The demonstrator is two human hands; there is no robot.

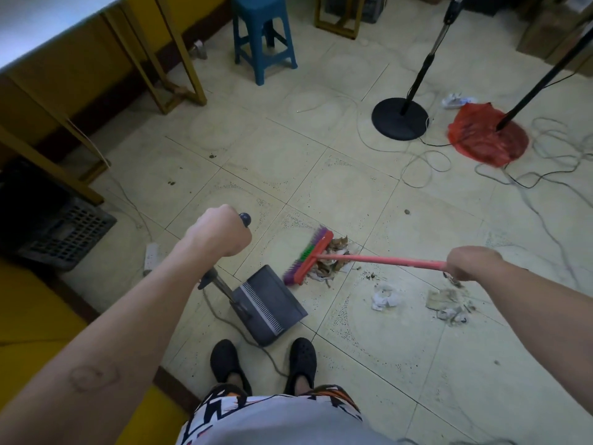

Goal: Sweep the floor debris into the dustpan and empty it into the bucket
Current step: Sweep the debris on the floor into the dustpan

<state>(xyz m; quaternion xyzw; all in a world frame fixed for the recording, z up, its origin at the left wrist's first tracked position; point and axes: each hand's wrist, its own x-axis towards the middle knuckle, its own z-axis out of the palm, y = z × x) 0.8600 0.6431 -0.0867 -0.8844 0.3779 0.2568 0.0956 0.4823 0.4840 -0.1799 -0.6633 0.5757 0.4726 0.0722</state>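
While the left hand [218,231] held its fingers curled round the upright handle of the dustpan [268,305], the right hand [471,263] gripped the broom [308,256] stick.

- Broom head: on the floor just beside the pan, against the leaf pile [335,256].
- Crumpled paper [385,297], scraps [449,305]: unswept.
- Pan: appeared empty.
- Bucket: not seen.
- Progress: judged early.

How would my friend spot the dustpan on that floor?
Start at the person's two black shoes. Just ahead of them lies the dustpan, its long handle gripped by the left hand. It is the only flat dark grey tray, with a pale ribbed strip, left of the pink broom.
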